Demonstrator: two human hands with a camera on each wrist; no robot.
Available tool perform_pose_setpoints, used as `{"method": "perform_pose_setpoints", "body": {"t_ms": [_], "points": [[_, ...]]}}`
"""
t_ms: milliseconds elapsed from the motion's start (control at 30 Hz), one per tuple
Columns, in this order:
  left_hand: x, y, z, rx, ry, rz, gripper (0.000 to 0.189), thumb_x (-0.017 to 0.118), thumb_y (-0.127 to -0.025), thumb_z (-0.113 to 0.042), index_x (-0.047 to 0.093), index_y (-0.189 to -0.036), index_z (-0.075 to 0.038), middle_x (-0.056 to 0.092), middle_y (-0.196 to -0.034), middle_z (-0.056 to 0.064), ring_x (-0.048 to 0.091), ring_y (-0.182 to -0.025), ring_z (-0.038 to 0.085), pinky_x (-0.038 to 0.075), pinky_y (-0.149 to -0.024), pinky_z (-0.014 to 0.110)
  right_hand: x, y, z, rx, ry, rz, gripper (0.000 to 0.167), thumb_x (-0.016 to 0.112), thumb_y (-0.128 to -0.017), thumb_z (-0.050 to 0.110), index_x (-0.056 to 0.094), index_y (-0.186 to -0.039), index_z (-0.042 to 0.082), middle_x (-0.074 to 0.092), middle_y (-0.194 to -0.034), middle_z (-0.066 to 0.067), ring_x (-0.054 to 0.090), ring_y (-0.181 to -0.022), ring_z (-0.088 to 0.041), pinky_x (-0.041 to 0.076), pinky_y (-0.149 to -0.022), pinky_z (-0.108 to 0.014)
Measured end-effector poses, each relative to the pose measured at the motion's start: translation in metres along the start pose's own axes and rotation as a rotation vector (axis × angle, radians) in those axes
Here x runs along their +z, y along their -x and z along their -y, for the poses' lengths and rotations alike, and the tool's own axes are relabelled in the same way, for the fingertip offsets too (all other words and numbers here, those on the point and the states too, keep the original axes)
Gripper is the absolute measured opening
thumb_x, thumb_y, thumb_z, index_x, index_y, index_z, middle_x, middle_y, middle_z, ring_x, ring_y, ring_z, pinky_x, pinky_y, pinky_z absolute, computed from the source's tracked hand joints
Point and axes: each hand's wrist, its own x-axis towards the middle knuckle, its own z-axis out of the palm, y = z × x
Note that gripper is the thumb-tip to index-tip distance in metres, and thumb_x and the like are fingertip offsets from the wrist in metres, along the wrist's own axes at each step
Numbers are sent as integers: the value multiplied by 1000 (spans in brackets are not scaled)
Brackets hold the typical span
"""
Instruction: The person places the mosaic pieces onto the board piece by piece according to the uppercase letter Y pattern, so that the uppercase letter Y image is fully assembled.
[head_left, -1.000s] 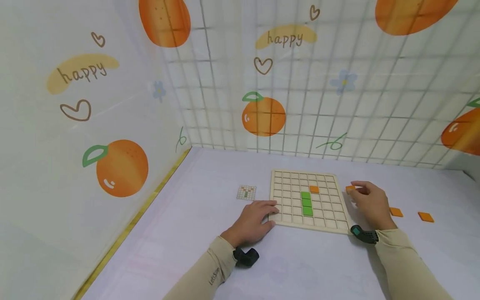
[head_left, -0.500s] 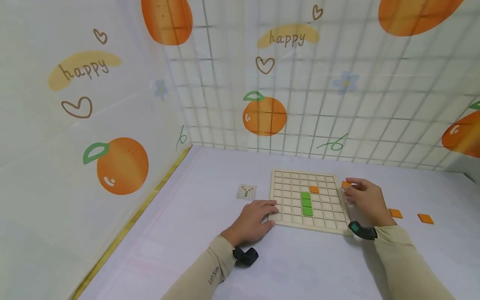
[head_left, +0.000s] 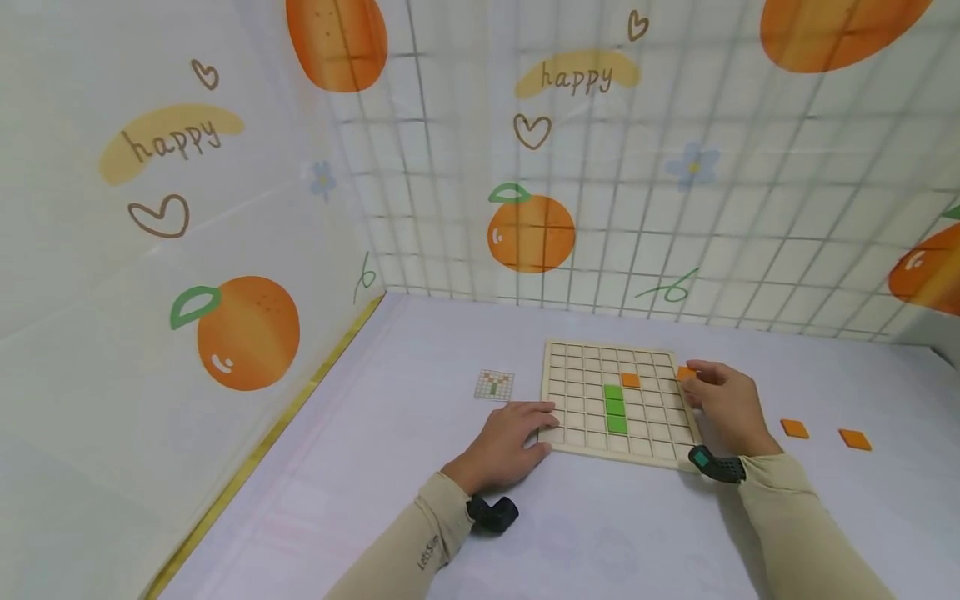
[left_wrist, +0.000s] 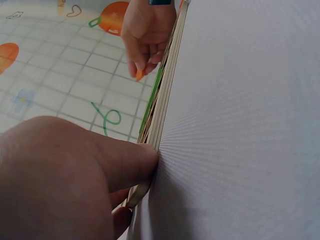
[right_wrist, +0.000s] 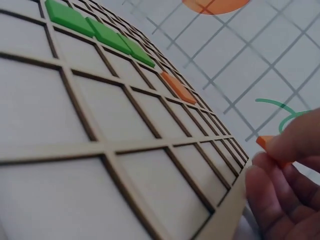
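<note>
A pale wooden grid board (head_left: 572, 369) lies on the table, with several green tiles (head_left: 616, 407) in one column and one orange tile (head_left: 630, 380) up and right of them. At its right edge my right hand (head_left: 727, 408) pinches another orange square tile (right_wrist: 265, 141) between thumb and fingers. The held tile overlaps the board's right rim in the head view. My left hand (head_left: 510, 442) rests at the board's front-left corner, fingertips over the left rim. In the left wrist view its thumb (left_wrist: 132, 162) presses against the board's side.
Two loose orange tiles, a nearer one (head_left: 794, 428) and a farther one (head_left: 855, 439), lie right of my right hand. A small printed pattern card (head_left: 494, 385) sits left of the board. Fruit-printed sheets (head_left: 450, 167) enclose the table at the back and left.
My right hand has moved left with the pinched orange tile, from beside the board to its right rim. The left hand stays in place at the board.
</note>
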Motion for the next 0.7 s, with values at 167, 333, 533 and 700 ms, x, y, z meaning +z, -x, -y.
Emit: {"method": "perform_pose_setpoints", "body": {"t_ms": [167, 333, 533, 700], "points": [[-2, 0, -1, -3, -6, 4, 34, 58, -100, -25, 63, -133, -18, 46, -152, -5, 39, -140, 18, 32, -113, 46, 1, -5, -2, -51, -4, 12, 50, 56, -102, 22, 48, -146, 0, 53, -130, -22, 62, -94, -20, 52, -71, -16], [-1, 0, 0, 0, -11, 2, 34, 57, -100, -25, 63, -133, -18, 46, -152, -6, 40, -140, 18, 32, -113, 46, 4, -10, -2, -70, -8, 29, 49, 56, -102, 22, 49, -145, 0, 53, -130, -23, 64, -93, -19, 53, -71, -17], [-2, 0, 0, 5, -7, 4, 35, 58, -100, -25, 63, -133, -18, 46, -152, -5, 40, -140, 19, 32, -113, 47, 9, -15, -1, -88, -55, 73, 49, 58, -101, 17, 48, -145, -2, 53, -130, -25, 66, -89, -15, 56, -73, -21], [0, 0, 1, 3, -8, 2, 34, 58, -100, -25, 63, -133, -18, 46, -152, -6, 39, -140, 19, 32, -113, 47, 14, -23, -1, -59, -39, 76, 49, 56, -101, 14, 47, -146, -2, 53, -132, -25, 64, -96, -21, 56, -73, -21]]}}
